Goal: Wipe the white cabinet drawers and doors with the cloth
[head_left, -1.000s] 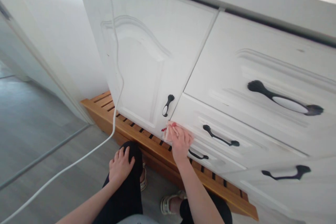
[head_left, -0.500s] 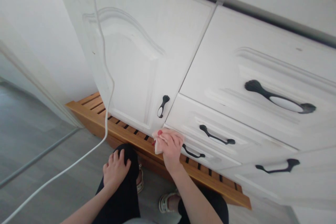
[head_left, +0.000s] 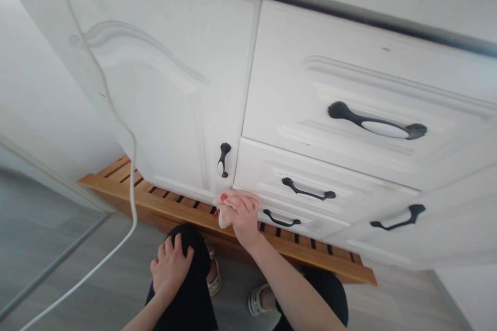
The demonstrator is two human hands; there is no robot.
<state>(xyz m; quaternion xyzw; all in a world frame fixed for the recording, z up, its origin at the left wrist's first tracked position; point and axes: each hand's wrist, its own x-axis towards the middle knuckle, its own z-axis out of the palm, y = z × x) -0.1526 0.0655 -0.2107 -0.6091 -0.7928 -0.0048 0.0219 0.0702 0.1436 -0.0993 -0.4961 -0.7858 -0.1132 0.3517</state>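
Low by the cabinet (head_left: 174, 114), right hand (head_left: 245, 221) palm-down over pink cloth (head_left: 224, 216).

"What do we enter for our right hand (head_left: 245, 221)?"
"One pink cloth (head_left: 224, 216), red-spotted — held under its fingers, low against the white cabinet (head_left: 166, 108)."
"Our left hand (head_left: 171, 267)?"
"Spread on one black-clad knee (head_left: 199, 251)."
"Surroundings?"
"We count five black handles (head_left: 346, 113), one slatted wooden rack (head_left: 166, 211) along the cabinet's foot, one white cable (head_left: 132, 181) — curving, at left."
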